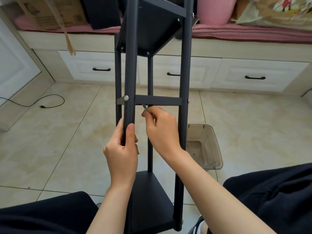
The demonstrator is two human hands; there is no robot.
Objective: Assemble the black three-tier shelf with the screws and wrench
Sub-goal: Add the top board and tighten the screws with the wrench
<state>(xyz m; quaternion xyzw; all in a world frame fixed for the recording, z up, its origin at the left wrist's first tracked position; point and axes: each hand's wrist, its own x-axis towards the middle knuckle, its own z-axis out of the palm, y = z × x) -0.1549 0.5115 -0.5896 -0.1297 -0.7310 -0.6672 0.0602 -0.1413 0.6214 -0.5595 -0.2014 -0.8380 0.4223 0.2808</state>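
We judge the job well along: the black shelf [152,102] already stands as a frame, tilted toward us between our knees, with its four posts joined, a far tier [150,29] screwed in at the top of the view and a near tier [148,196] low down by our lap. Screw heads show at the post joints, one bright one [126,98] on the left post at the middle crossbar [157,99]. What seems left is the middle level (we see only its bar and bracket, no panel).

Our left hand [122,149] is wrapped round the near left post [129,73], steadying it. Our right hand [162,129], between the two near posts, pinches the small wrench [145,107], whose tip reaches up under the crossbar, just right of the left post.
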